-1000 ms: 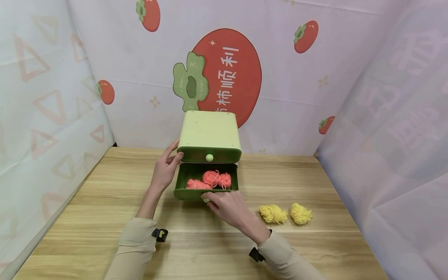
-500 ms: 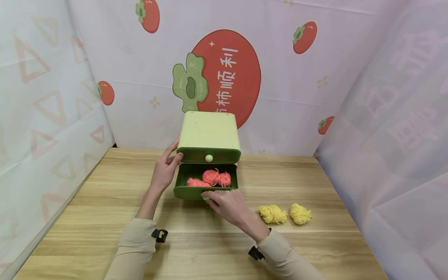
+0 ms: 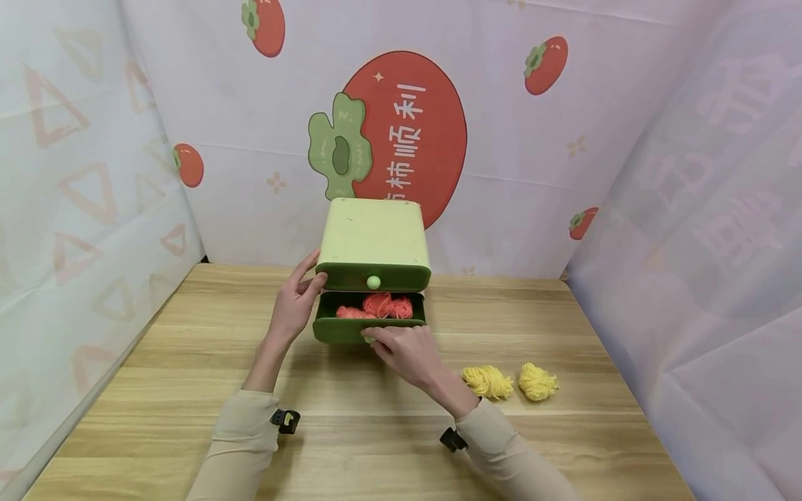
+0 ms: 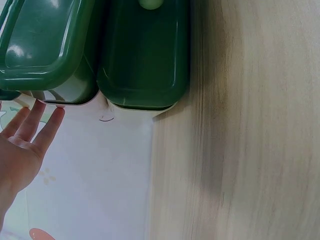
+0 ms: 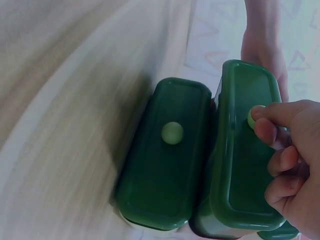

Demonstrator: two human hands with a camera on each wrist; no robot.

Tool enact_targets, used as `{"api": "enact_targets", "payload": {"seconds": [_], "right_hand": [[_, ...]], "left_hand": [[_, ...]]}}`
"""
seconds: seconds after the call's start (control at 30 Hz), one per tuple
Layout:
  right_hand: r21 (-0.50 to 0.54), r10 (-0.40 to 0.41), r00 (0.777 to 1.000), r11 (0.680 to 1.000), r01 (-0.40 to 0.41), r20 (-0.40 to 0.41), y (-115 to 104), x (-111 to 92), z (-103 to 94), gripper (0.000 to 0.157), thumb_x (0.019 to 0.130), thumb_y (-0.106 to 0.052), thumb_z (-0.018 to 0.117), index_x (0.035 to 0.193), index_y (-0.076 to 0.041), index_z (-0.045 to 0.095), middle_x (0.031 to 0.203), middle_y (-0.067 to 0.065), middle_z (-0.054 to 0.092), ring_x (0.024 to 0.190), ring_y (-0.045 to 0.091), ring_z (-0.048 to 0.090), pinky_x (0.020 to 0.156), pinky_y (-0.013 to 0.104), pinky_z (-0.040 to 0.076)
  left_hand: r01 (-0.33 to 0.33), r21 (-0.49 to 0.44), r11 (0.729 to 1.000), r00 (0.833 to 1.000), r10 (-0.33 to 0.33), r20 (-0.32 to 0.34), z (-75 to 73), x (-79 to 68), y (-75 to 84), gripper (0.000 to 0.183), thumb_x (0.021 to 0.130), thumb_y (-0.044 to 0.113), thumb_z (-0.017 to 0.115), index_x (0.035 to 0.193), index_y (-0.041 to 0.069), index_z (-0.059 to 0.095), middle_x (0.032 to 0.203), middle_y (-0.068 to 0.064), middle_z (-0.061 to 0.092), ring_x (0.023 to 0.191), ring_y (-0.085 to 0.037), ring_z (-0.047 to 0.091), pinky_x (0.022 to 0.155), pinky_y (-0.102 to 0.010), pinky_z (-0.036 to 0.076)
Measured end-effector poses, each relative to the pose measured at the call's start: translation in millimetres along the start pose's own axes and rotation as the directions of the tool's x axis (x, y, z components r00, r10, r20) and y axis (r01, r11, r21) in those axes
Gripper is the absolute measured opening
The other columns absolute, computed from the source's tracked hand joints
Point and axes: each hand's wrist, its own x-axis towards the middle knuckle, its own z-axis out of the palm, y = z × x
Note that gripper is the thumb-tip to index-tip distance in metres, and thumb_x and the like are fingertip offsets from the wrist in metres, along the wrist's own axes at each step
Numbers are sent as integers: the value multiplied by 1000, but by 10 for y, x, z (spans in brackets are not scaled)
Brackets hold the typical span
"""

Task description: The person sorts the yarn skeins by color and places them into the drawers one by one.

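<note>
**A:** And there's the right hand (image 3: 407, 351), at half past five from the pale-green three-drawer cabinet (image 3: 374, 229), fingertips clamped in a pinch on the knob (image 5: 251, 120) of the middle drawer (image 3: 335, 330)!

**B:** Over at eight o'clock, the left hand (image 3: 293, 303) rests on the cabinet's side, fingers straight and well apart. Nothing in that grasp.

**A:** And inside the middle drawer, three coral yarn bundles! The left bundle (image 3: 354, 312) sits at eight o'clock from the centre bundle (image 3: 378, 305), and the right bundle (image 3: 402, 308) nestles against that one at three.

**B:** So the coral part looks all but done: yarn in, drawer front standing out from the cabinet. Closing it seems to be what's left there. Pushing or pulling? One glance cannot tell.

**A:** Now look between four and five o'clock! A longer yellow yarn bundle (image 3: 487, 383) and a rounder yellow yarn bundle (image 3: 537, 382), just apart on the wooden table (image 3: 351, 445), no hand holding either.

**B:** If that pair belongs in a drawer, that part is undone. The top drawer (image 3: 344, 277) and bottom drawer (image 5: 155, 170) both look closed, contents hidden.
</note>
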Motion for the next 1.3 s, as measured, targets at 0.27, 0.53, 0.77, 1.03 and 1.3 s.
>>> {"api": "enact_targets", "payload": {"seconds": [0.27, 0.53, 0.77, 1.03, 1.3], "right_hand": [[0, 51, 999, 999, -51, 19, 118, 102, 58, 20, 91, -16, 71, 108, -27, 77, 83, -12, 75, 47, 1, 43, 43, 16, 16], [4, 87, 996, 996, -87, 17, 217, 179, 125, 21, 92, -17, 71, 109, -28, 76, 81, -12, 75, 46, 0, 41, 42, 15, 17], [4, 118, 992, 993, -119, 51, 279, 236, 157, 23, 92, -14, 69, 111, -27, 76, 72, -10, 71, 44, 0, 28, 42, 16, 16], [-11, 117, 993, 993, -116, 25, 336, 286, 183, 24, 91, -13, 70, 108, -28, 76, 79, -12, 74, 45, 1, 34, 42, 17, 19], [-27, 143, 989, 989, -142, 42, 370, 290, 241, 24, 91, -16, 72, 109, -30, 76, 81, -13, 74, 47, 2, 39, 41, 18, 25]], "left_hand": [[5, 20, 1000, 1000, -5, -11, 0, 8, -7, 53, 104, 28, 54, 155, 26, 37, 155, -9, 43, 112, -34, 66, 90, -36, 55], [13, 8, 1000, 1000, -13, 0, -5, -7, 23, 54, 104, 29, 54, 155, 27, 36, 156, -9, 42, 111, -35, 66, 80, -18, 50], [33, 13, 999, 999, -34, 17, -7, -29, 39, 60, 102, 29, 58, 157, 27, 33, 159, -10, 36, 130, -37, 55, 101, -52, 49], [24, 23, 999, 999, -25, 30, 10, 7, -58, 83, 90, 21, 76, 158, 29, 29, 158, -15, 34, 131, -43, 52, 104, -56, 46], [-84, 30, 996, 996, 84, 3, 41, 100, -379, 91, 84, 12, 81, 156, 37, 31, 156, -12, 37, 126, -41, 57, 98, -57, 50]]}}
